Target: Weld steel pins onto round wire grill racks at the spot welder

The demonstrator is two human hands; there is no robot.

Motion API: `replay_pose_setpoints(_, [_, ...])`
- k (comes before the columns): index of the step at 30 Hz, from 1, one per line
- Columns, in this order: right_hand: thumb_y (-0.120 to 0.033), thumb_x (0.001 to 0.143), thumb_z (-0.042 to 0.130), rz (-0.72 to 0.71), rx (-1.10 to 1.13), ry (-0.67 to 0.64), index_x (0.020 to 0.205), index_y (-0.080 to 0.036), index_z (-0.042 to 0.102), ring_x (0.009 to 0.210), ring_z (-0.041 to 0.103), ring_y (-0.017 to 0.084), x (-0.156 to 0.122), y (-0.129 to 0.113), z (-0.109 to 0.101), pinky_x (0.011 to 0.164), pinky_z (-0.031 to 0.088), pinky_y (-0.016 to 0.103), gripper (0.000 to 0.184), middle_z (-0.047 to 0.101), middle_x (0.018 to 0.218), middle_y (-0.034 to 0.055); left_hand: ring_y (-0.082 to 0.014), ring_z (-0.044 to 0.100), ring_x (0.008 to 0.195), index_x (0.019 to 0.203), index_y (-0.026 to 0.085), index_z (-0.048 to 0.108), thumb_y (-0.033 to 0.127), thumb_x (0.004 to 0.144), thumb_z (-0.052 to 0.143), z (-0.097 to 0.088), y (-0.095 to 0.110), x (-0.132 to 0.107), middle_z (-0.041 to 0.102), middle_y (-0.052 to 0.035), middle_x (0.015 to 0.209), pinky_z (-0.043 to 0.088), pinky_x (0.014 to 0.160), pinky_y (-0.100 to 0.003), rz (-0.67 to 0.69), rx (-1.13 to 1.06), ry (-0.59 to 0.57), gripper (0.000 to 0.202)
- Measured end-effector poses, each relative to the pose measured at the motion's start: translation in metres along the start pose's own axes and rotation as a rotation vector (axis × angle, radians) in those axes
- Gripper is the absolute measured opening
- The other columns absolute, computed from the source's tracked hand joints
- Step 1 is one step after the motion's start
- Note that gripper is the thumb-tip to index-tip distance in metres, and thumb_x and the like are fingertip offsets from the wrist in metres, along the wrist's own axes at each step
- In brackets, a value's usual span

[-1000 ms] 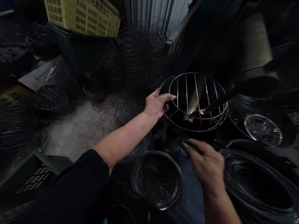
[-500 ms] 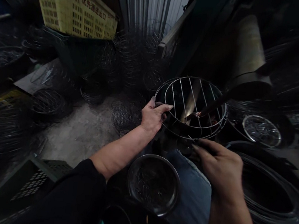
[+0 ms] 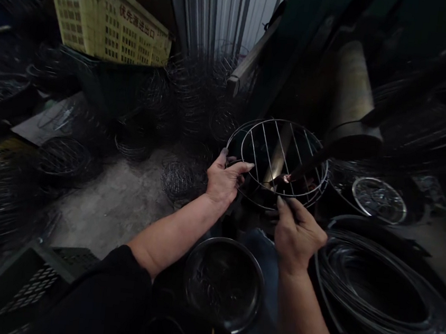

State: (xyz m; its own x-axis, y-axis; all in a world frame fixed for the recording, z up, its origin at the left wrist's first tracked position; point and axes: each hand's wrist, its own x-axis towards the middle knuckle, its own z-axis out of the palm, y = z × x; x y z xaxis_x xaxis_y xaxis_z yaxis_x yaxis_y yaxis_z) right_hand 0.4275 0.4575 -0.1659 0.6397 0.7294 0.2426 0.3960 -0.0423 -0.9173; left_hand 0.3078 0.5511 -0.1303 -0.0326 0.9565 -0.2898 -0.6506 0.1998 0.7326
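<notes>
A round wire basket frame [image 3: 277,162] with several parallel bars sits on a dark welding machine ahead of me. My left hand [image 3: 225,179] grips its left rim, thumb over the outer ring. My right hand [image 3: 297,232] is closed in a pinch just below the frame's near edge, holding something thin that I cannot make out. A slanted electrode arm [image 3: 307,162] reaches down into the frame, where a small orange glow [image 3: 285,178] shows at its tip.
A dark metal bowl [image 3: 223,284] of small wire pieces sits by my lap. Coiled black wire [image 3: 385,290] lies at the right, with a shiny pan [image 3: 379,199] behind it. Finished wire baskets [image 3: 62,156] litter the concrete floor. A yellow crate [image 3: 107,16] stands at the back left.
My right hand has moved up and left, closer to the frame's near rim. The view has shifted slightly; my left hand keeps its hold on the frame.
</notes>
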Motion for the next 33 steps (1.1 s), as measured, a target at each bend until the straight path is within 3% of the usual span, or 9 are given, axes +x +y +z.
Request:
replay_pose_setpoints(4, [-0.05, 0.08, 0.069, 0.066, 0.092, 0.027, 0.085, -0.017, 0.076, 0.054, 0.065, 0.018, 0.004, -0.002, 0.006, 0.057, 0.053, 0.028, 0.033, 0.069, 0.064, 0.0011, -0.0038, 0.05, 0.059, 0.09, 0.02, 0.054, 0.009, 0.049, 0.082, 0.004, 0.001, 0.004, 0.05, 0.0067, 0.08, 0.033, 0.049, -0.019, -0.001, -0.009, -0.022, 0.051])
replay_pose_setpoints(9, [-0.055, 0.08, 0.068, -0.026, 0.047, 0.086, 0.09, -0.018, 0.076, 0.066, 0.07, 0.021, 0.008, 0.007, 0.013, 0.065, 0.057, 0.032, 0.039, 0.074, 0.078, 0.0053, -0.0049, 0.051, 0.06, 0.088, 0.02, 0.055, 0.008, 0.048, 0.082, 0.006, 0.002, 0.008, 0.051, 0.0072, 0.077, 0.033, 0.049, -0.02, -0.019, -0.026, -0.02, 0.05])
replay_pose_setpoints(16, [-0.049, 0.081, 0.069, -0.098, 0.055, 0.128, 0.087, -0.017, 0.075, 0.059, 0.07, 0.02, 0.012, 0.015, 0.017, 0.062, 0.054, 0.03, 0.033, 0.072, 0.069, 0.0032, -0.0056, 0.051, 0.059, 0.09, 0.02, 0.056, 0.007, 0.048, 0.081, 0.007, -0.001, 0.016, 0.053, 0.0074, 0.073, 0.031, 0.048, -0.019, -0.04, -0.029, -0.016, 0.051])
replay_pose_setpoints(33, [-0.042, 0.084, 0.066, -0.127, 0.035, 0.069, 0.087, -0.017, 0.073, 0.06, 0.071, 0.018, 0.02, 0.017, 0.017, 0.061, 0.055, 0.029, 0.027, 0.073, 0.076, 0.0034, -0.0054, 0.046, 0.048, 0.078, 0.019, 0.054, 0.008, 0.05, 0.08, 0.016, -0.002, 0.03, 0.054, 0.0071, 0.064, 0.029, 0.045, -0.02, -0.075, 0.022, 0.034, 0.039])
